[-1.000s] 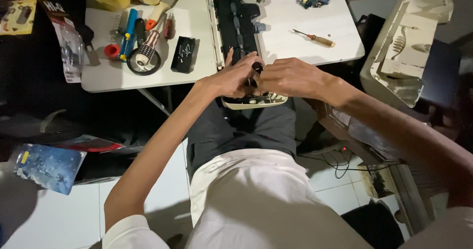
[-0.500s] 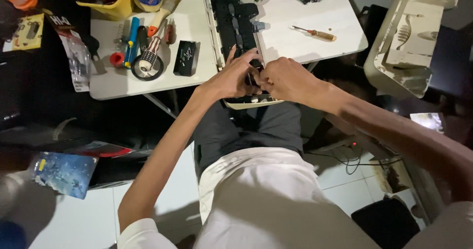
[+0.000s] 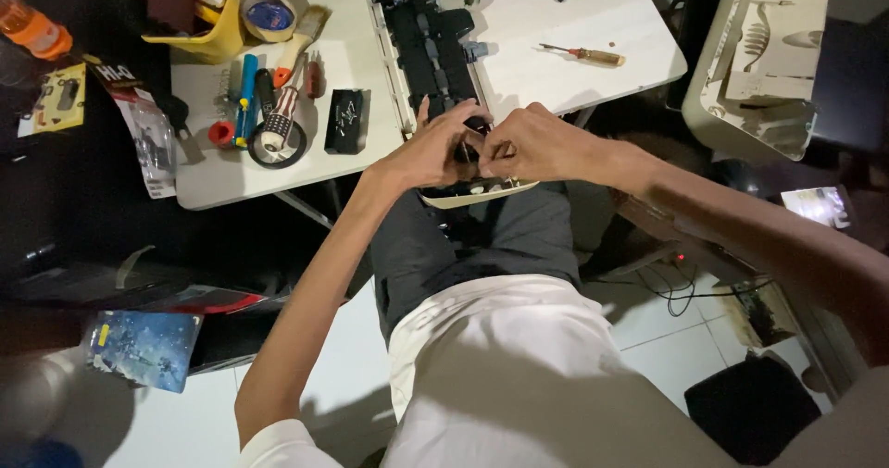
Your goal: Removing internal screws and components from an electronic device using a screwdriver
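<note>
Left hand (image 3: 428, 153): forearm runs up from lower left, elbow bent; fingers curled around a small dark part (image 3: 472, 130) at the near end of the opened device.
Right hand (image 3: 535, 142): arm comes in from the right edge, wrist level; fingertips pinched on the same dark part, touching the left hand.
Grip detail: both hands closed on the part; its shape is mostly hidden by the fingers.
Opened device (image 3: 431, 42): long cream-framed unit with black inner blocks, lying lengthwise on the white bench (image 3: 556, 33); near end overhangs the bench edge above the lap.
Screwdriver (image 3: 583, 55): amber handle, on the bench right of the device, well apart from the hands.
Black box (image 3: 345, 121): small, flat, rectangular, just left of the device.
Tape roll (image 3: 268, 16): blue-centred, beside a yellow container (image 3: 206, 42).
Clear packet (image 3: 143, 130): long, with a red-and-black header card, at the bench's left edge.
Blue packet (image 3: 143, 348): flat, rectangular, on the floor at lower left.
</note>
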